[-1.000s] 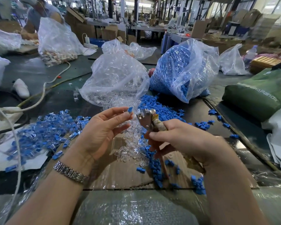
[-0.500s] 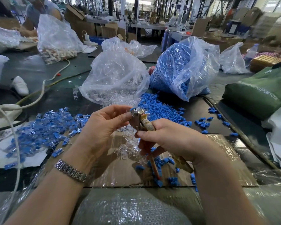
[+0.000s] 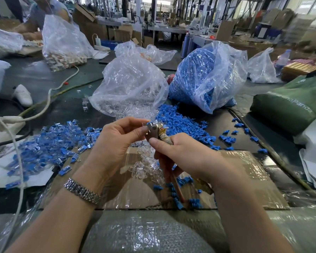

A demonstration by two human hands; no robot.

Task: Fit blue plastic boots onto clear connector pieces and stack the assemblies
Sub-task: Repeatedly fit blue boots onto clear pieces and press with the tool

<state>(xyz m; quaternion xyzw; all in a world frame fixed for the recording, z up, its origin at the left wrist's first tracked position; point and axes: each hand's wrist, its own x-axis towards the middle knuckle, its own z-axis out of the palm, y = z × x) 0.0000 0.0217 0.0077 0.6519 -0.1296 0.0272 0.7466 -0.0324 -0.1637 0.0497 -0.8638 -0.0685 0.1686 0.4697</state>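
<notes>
Head view: cluttered worktable (image 3: 44, 77), factory hall.

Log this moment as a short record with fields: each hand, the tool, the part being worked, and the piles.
left hand: fingers pinch a blue boot at the tool's head
right hand: grips the pliers-like tool by its handles
finished pile: blue-and-clear assemblies, left of the hands
loose blue boots: heap right of the tool, below the blue bag
clear connectors: on cardboard beneath the hands; more in the clear bag
</notes>
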